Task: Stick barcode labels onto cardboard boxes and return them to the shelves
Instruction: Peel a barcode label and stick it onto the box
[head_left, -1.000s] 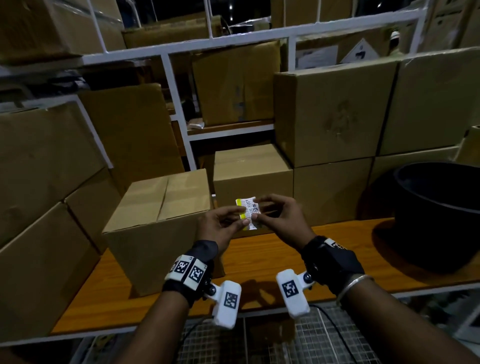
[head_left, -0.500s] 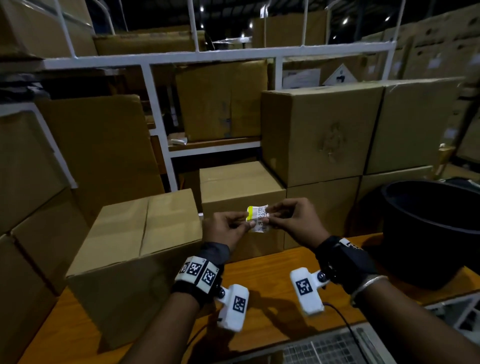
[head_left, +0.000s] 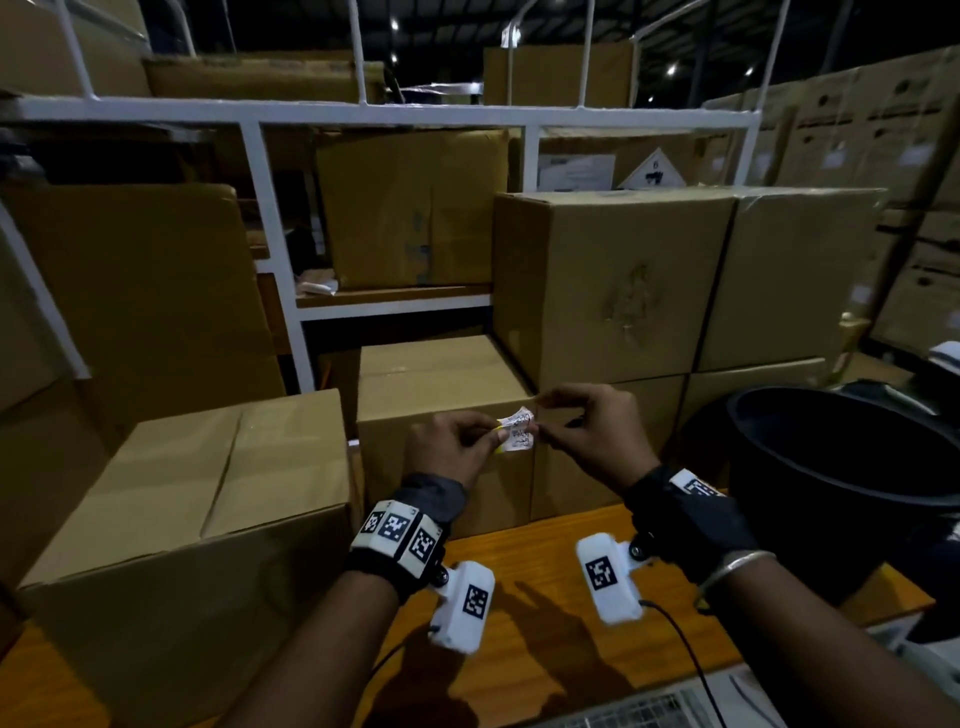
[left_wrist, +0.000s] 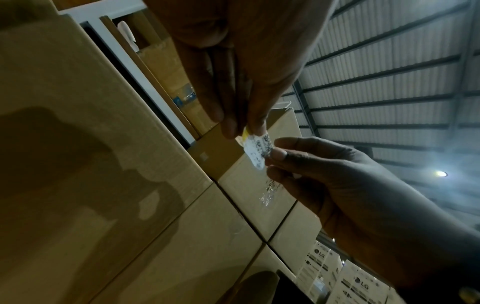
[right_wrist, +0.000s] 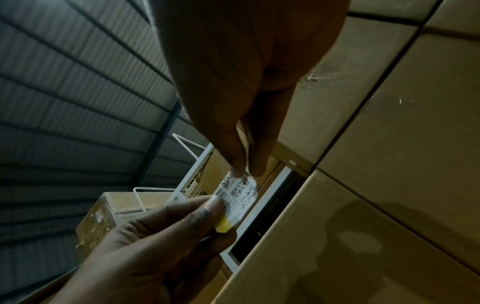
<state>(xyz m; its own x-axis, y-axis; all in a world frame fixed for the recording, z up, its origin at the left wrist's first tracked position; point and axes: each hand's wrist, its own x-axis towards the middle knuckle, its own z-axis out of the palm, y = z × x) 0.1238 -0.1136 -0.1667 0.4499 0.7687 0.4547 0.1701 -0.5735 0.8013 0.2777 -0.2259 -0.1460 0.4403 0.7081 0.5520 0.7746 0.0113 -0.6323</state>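
Note:
A small white barcode label (head_left: 516, 434) with a yellow backing strip hangs in the air between both hands, in front of a cardboard box (head_left: 441, 415). My left hand (head_left: 457, 447) pinches the yellow end of the label (left_wrist: 255, 151) between thumb and fingers. My right hand (head_left: 587, 431) pinches the label's opposite edge (right_wrist: 237, 192) with thumb and forefinger. A larger cardboard box (head_left: 187, 514) stands on the wooden shelf (head_left: 545, 623) to the left of my hands.
Stacked cardboard boxes (head_left: 613, 280) fill the white metal shelving (head_left: 270, 249) behind and to both sides. A big black tub (head_left: 852, 467) stands on the shelf at the right. A wire mesh surface (head_left: 649, 712) lies below the shelf's front edge.
The view has tilted upward and moved closer. Both hands still pinch the label; its free end now curls and its white part is pulled further from the yellow strip.

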